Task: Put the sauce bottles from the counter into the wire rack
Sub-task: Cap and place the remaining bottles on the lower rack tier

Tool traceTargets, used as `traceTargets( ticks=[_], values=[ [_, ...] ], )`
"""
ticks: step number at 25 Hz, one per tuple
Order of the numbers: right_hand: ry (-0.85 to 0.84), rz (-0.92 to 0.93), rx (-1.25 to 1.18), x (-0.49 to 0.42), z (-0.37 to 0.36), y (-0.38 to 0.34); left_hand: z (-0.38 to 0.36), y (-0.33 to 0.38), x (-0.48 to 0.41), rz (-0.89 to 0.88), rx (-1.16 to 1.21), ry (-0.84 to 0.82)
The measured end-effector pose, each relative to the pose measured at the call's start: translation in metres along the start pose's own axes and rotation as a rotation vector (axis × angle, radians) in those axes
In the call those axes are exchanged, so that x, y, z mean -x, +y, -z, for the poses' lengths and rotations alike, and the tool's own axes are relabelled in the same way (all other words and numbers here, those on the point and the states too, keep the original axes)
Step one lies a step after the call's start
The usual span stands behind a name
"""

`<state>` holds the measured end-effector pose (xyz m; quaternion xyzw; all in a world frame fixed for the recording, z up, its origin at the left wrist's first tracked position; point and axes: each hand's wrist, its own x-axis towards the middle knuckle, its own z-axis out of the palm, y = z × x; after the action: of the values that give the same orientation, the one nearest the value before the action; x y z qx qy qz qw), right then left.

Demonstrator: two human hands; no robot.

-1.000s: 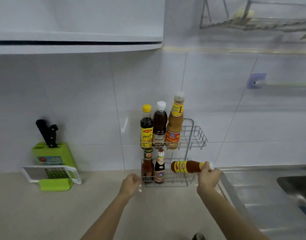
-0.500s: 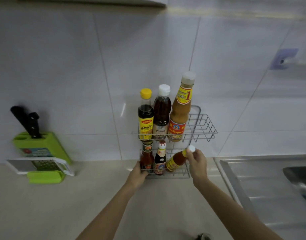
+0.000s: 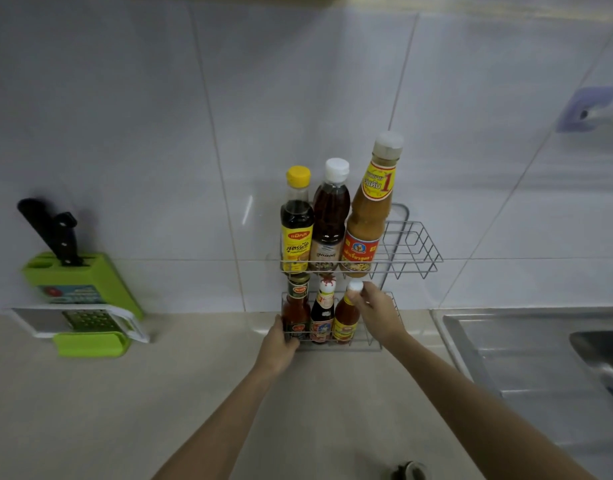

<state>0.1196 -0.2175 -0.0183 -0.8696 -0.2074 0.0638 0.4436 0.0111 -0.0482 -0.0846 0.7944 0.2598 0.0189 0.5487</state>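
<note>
Two-tier wire rack [image 3: 414, 251] stands on the beige bench [image 3: 125, 410] against the white tiled wall [image 3: 125, 116].

Upper tier, left to right: dark sauce bottle with yellow cap [image 3: 296, 223], dark sauce bottle with white cap [image 3: 329, 220], tall tan sauce bottle with a grey-white cap [image 3: 367, 209]. All three upright. Right portion of the upper tier holds nothing.

Lower tier, left to right: red sauce bottle with dark cap [image 3: 296, 311], small dark bottle with red-and-white top [image 3: 322, 313], orange-red chili sauce bottle with white cap [image 3: 346, 317]. The chili bottle sits inside the lower tier, roughly upright, just beside the small dark bottle.

Right hand [image 3: 378, 313]: fingers closed around the neck and cap of the chili sauce bottle, clamped on it from the right side. The forearm runs down toward the lower right of the view.

Left hand [image 3: 279, 344]: fingers curled onto the lower left front corner of the rack, touching the wire frame beside the red sauce bottle.

Elsewhere on the bench: a green knife block [image 3: 86, 282] with two black-handled knives [image 3: 55, 233], well to the left of the rack. A flat grater with green trim [image 3: 86, 323] lies in front of the block. A steel sink [image 3: 540, 358] lies to the right of the rack. A purple wall hook [image 3: 585, 109] is fixed to the tiles at upper right. A small dark object at the bottom edge is too blurred to identify.
</note>
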Motion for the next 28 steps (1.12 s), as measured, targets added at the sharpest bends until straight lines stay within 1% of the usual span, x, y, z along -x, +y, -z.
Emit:
traceTargets(
  ticks=[3,6,9,11,13,15,17,19,20,22,23,24,25,28],
  values=[
    [-0.025,-0.017,0.001,-0.001,0.001,0.002,-0.002,-0.002,0.000,-0.008,-0.009,0.011],
    [-0.077,-0.073,0.001,-0.001,0.002,0.002,-0.001,0.001,-0.001,0.002,-0.031,-0.009],
    [-0.173,-0.144,0.124,0.004,0.003,0.004,0.003,0.003,0.002,0.047,-0.098,-0.039],
    [-0.205,-0.171,0.181,0.014,0.007,0.007,0.005,0.004,0.012,0.067,-0.138,-0.044],
    [-0.187,-0.209,0.189,0.032,0.020,0.007,0.005,0.005,0.029,0.017,-0.194,-0.037],
    [-0.133,-0.222,0.187,0.052,0.036,0.011,-0.001,0.002,0.047,-0.088,-0.260,-0.053],
    [-0.038,-0.226,0.199,0.086,0.056,0.022,-0.018,0.000,0.071,-0.174,-0.369,-0.113],
    [0.017,-0.252,0.295,0.119,0.067,0.043,-0.041,-0.004,0.089,-0.243,-0.440,-0.202],
    [-0.009,-0.268,0.401,0.138,0.070,0.056,-0.055,-0.006,0.098,-0.285,-0.458,-0.282],
    [-0.187,-0.330,0.631,0.176,0.066,0.078,-0.080,-0.009,0.116,-0.352,-0.467,-0.472],
    [-0.284,-0.371,0.695,0.193,0.060,0.086,-0.090,-0.010,0.124,-0.369,-0.463,-0.546],
    [-0.347,-0.401,0.715,0.208,0.051,0.090,-0.099,-0.013,0.130,-0.372,-0.448,-0.584],
    [-0.368,-0.424,0.702,0.221,0.045,0.093,-0.108,-0.015,0.137,-0.360,-0.415,-0.590],
    [-0.358,-0.465,0.659,0.251,0.034,0.099,-0.132,-0.021,0.154,-0.309,-0.268,-0.516]
  ],
)
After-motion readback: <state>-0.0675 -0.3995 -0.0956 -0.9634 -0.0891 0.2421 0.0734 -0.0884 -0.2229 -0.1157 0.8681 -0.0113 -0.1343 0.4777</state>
